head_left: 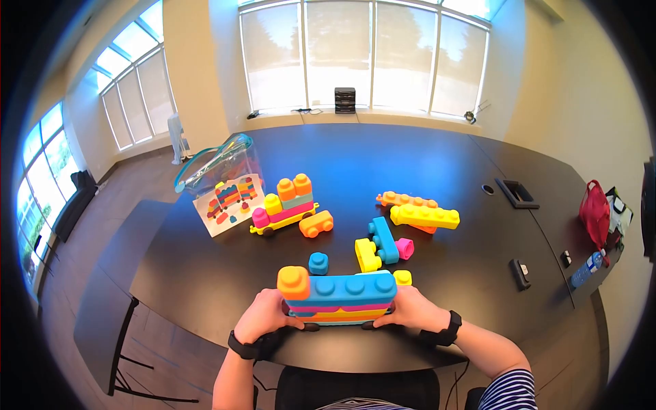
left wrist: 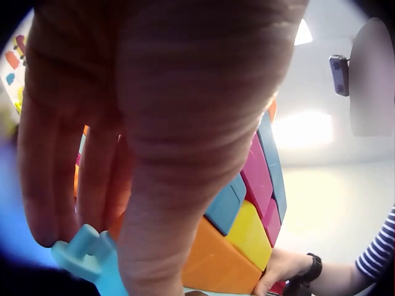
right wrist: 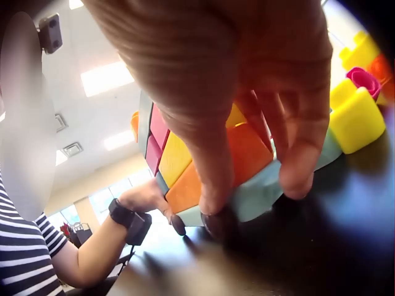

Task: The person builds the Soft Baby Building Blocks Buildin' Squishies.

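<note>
A wheeled wagon of stacked toy blocks [head_left: 352,290] stands near the table's front edge, blue bricks on top, with pink, yellow and orange layers below. One orange block [head_left: 294,282] rises at its top left corner. My left hand [head_left: 264,316] grips the wagon's left end, thumb low by a dark wheel. At the opposite end my right hand [head_left: 418,311] holds it the same way. In the right wrist view its thumb and fingers straddle the light teal base [right wrist: 256,194]. A light teal coupling [left wrist: 83,254] sticks out beside the left fingers.
Beyond the wagon lie a small blue block [head_left: 318,263], a blue brick [head_left: 384,240], a yellow arched block [head_left: 367,255] and long yellow bricks [head_left: 425,216]. Another block train [head_left: 283,208] stands by a picture card [head_left: 229,203] and clear bag [head_left: 236,160]. A water bottle [head_left: 588,268] is far right.
</note>
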A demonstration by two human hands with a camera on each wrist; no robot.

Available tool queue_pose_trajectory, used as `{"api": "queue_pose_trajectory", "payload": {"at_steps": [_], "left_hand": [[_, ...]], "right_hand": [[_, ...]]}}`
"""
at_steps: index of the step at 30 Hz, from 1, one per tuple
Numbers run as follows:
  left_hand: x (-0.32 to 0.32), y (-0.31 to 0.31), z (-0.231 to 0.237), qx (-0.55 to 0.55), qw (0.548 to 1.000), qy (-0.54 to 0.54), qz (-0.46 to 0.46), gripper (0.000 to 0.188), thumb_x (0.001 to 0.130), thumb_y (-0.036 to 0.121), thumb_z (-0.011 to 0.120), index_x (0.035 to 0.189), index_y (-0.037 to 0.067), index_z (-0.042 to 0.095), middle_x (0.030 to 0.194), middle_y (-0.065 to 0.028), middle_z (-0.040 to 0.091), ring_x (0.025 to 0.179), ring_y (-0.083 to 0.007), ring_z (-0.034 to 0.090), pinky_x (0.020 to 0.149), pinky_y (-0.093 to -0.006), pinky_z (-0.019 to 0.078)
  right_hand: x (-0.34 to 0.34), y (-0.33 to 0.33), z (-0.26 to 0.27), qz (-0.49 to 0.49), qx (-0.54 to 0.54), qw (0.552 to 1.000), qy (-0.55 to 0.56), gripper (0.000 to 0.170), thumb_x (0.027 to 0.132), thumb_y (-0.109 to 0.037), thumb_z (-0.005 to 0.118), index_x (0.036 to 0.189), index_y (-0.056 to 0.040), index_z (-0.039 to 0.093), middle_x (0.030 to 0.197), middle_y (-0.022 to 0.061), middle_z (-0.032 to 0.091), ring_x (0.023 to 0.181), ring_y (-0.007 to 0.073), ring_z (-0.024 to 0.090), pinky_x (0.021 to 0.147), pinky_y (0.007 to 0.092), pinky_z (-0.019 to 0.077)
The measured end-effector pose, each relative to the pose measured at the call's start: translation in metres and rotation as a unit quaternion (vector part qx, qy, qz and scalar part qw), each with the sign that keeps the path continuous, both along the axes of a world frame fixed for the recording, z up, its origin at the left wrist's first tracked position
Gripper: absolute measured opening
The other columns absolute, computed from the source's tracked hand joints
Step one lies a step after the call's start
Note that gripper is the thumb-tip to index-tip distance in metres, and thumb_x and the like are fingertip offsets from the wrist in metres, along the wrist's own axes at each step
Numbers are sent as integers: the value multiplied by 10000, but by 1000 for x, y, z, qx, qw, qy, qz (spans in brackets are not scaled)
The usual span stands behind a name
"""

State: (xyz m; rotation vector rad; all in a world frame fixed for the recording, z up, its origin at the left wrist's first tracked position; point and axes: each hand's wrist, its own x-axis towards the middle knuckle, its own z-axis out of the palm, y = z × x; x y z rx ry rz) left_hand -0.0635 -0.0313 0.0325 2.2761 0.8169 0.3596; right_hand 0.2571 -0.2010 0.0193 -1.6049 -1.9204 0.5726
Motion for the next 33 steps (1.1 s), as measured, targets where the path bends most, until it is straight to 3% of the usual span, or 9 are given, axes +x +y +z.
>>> {"api": "queue_pose_trajectory", "payload": {"at_steps": [3,10,15,16,19,21,22,24,33], "left_hand": [[-1,-3,-5,-7,1000,-16,14,502,669,144,996,1098,27,763,892,-150,779,792,-322,730,780,-410,587],[1,-12,-9,-73,996,-34,43,468,714,105,967,1133,26,775,930,-137,803,819,-298,763,819,-385,607],[16,2,24,-43,997,-57,19,446,752,48,938,1166,20,775,979,-115,824,868,-225,789,826,-367,620],[25,13,37,-45,996,-81,6,444,758,43,935,1171,22,776,984,-110,826,877,-209,789,824,-365,622],[63,55,93,-23,999,-46,15,399,832,-72,790,1222,-2,744,1063,-86,808,989,-171,767,895,-344,614],[98,75,132,12,998,-62,23,475,810,-20,841,1271,2,730,1140,-94,799,994,-166,733,909,-349,588],[117,116,114,52,992,-115,-6,482,812,-3,858,1276,3,727,1143,-98,796,997,-174,736,895,-346,589],[158,142,121,26,991,-131,28,475,815,6,867,1270,4,731,1130,-99,800,1008,-191,739,897,-355,593],[302,229,24,30,979,-101,172,536,758,43,868,1273,34,723,1132,-153,786,1073,-326,759,956,-415,597]], "right_hand": [[0,-1,6,2,-32,999,27,672,795,-284,963,1335,-44,644,1160,179,763,1032,389,718,942,442,581],[1,-3,0,-4,-50,997,52,618,806,-267,951,1305,-35,668,1193,196,760,1075,421,703,956,451,575],[12,8,51,-50,-94,994,25,728,776,-240,957,1385,-44,608,1107,230,770,1073,441,720,937,482,578],[22,22,50,10,91,995,50,717,753,-236,972,1357,-37,641,1048,220,778,1020,431,737,908,455,586],[61,60,104,-15,99,995,6,645,724,-151,971,1299,-28,705,1007,188,796,946,344,770,862,403,600],[87,93,149,-57,47,997,6,587,737,-78,938,1283,-25,730,997,161,810,871,260,781,770,366,615],[100,110,166,-82,-22,995,57,566,748,-49,917,1284,-24,737,995,148,815,839,218,780,721,349,619],[144,156,162,-68,18,996,58,522,770,-26,888,1272,-19,747,995,134,817,782,179,772,662,323,618],[257,271,94,-155,-62,985,40,535,723,-44,917,1233,-5,761,1001,137,824,823,227,814,757,346,675]]}}
